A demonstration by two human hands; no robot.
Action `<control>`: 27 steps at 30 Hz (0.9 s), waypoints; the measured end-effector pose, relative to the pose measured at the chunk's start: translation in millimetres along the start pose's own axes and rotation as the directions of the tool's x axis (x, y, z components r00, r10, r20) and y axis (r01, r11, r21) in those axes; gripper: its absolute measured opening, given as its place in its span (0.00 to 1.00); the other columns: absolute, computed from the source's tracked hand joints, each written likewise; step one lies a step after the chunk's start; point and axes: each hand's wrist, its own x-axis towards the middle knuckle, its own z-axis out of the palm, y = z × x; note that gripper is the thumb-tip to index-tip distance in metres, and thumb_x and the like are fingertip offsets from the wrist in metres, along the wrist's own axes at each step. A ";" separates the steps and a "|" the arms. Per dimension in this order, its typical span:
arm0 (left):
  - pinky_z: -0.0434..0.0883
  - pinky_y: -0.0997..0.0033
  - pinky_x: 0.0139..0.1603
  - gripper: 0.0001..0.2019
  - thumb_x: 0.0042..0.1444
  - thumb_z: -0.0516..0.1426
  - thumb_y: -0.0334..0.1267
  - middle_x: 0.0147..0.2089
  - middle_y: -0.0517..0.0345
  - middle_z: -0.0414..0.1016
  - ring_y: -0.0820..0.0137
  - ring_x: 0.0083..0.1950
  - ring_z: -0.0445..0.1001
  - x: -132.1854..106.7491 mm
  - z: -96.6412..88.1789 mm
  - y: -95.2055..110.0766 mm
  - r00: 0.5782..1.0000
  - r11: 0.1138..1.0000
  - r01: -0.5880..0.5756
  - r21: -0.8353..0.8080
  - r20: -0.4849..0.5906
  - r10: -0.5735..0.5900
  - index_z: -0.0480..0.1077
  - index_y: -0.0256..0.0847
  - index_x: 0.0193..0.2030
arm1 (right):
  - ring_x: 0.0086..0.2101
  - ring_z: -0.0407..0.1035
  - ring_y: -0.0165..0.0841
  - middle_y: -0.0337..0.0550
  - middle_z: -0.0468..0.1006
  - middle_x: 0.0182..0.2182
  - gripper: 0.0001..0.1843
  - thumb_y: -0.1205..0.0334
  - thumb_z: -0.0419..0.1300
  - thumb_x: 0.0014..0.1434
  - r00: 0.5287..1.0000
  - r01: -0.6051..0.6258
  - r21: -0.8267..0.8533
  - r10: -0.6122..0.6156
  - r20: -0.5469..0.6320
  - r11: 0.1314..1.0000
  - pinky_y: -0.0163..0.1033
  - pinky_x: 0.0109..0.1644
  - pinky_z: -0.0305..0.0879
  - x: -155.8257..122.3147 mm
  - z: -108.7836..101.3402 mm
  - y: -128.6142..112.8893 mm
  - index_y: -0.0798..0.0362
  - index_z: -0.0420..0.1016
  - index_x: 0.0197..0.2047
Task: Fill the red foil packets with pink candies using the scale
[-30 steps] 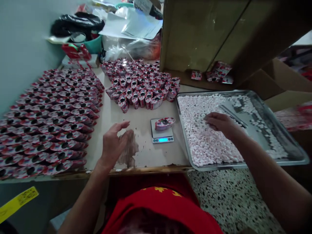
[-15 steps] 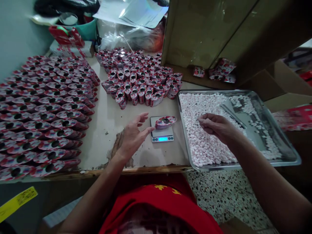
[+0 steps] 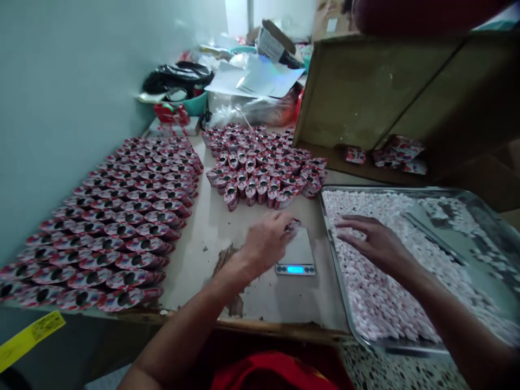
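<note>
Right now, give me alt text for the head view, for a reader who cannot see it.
A person's left hand grips a patterned packet at a lit digital scale; the right hand hovers open over pale pieces in a metal tray. More packets stand in rows at left and clustered beyond the scale.

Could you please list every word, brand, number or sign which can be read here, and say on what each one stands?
No text can be read with certainty.
Scale display: lit blue, digits too blurred.
Packets at left: print too small.
Yellow strip: dark code-like pattern, unreadable.
Box at the back: dark marks, too blurred.
</note>
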 end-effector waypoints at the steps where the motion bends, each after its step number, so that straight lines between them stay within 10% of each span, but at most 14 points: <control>1: 0.76 0.58 0.52 0.10 0.66 0.62 0.38 0.53 0.51 0.82 0.56 0.53 0.79 -0.7 -22.2 -13.5 0.997 0.999 0.032 0.003 -0.065 -0.031 0.76 0.47 0.53 | 0.50 0.78 0.50 0.49 0.86 0.48 0.15 0.48 0.61 0.65 0.999 0.040 0.046 -0.040 -0.012 0.998 0.55 0.55 0.71 9.0 14.2 -12.7 0.44 0.85 0.47; 7: 0.72 0.60 0.61 0.14 0.60 0.65 0.36 0.54 0.53 0.81 0.59 0.54 0.77 34.8 -190.0 -134.1 0.877 0.964 0.207 0.164 -0.467 -0.109 0.76 0.44 0.53 | 0.47 0.72 0.47 0.51 0.83 0.45 0.15 0.64 0.55 0.73 0.835 0.546 -0.170 -0.549 0.030 0.821 0.50 0.52 0.64 101.5 111.8 -134.2 0.49 0.82 0.54; 11: 0.70 0.63 0.61 0.19 0.55 0.66 0.35 0.55 0.51 0.79 0.61 0.55 0.75 100.2 -254.7 -212.3 0.866 0.960 0.187 0.209 -0.496 -0.060 0.74 0.40 0.54 | 0.50 0.65 0.48 0.54 0.78 0.49 0.11 0.68 0.58 0.71 0.710 0.683 -0.415 -0.680 0.183 0.601 0.50 0.53 0.56 161.4 145.9 -173.2 0.53 0.81 0.51; 17: 0.72 0.63 0.56 0.20 0.49 0.64 0.36 0.48 0.54 0.81 0.62 0.47 0.76 185.4 -232.1 -286.9 0.961 0.973 0.127 0.195 -0.268 -0.072 0.76 0.40 0.51 | 0.50 0.64 0.45 0.50 0.77 0.47 0.05 0.63 0.64 0.71 0.596 0.799 -0.345 -0.725 0.346 0.492 0.49 0.53 0.53 203.0 154.8 -178.4 0.51 0.82 0.46; 22: 0.72 0.65 0.55 0.18 0.46 0.61 0.36 0.46 0.54 0.82 0.62 0.48 0.76 204.3 -212.3 -321.4 0.977 0.985 0.116 0.130 -0.195 -0.089 0.77 0.40 0.47 | 0.48 0.65 0.44 0.46 0.79 0.42 0.05 0.64 0.63 0.72 0.513 0.857 -0.247 -0.787 0.343 0.452 0.49 0.53 0.53 173.6 135.2 -202.4 0.51 0.81 0.42; 27: 0.72 0.64 0.56 0.19 0.47 0.64 0.40 0.47 0.55 0.82 0.61 0.49 0.76 191.8 -223.2 -349.1 0.986 0.989 0.093 0.117 -0.148 -0.076 0.78 0.42 0.47 | 0.37 0.64 0.39 0.42 0.76 0.33 0.10 0.66 0.62 0.72 0.658 0.749 -0.246 -0.735 0.166 0.615 0.47 0.47 0.54 107.0 83.3 -188.4 0.51 0.75 0.35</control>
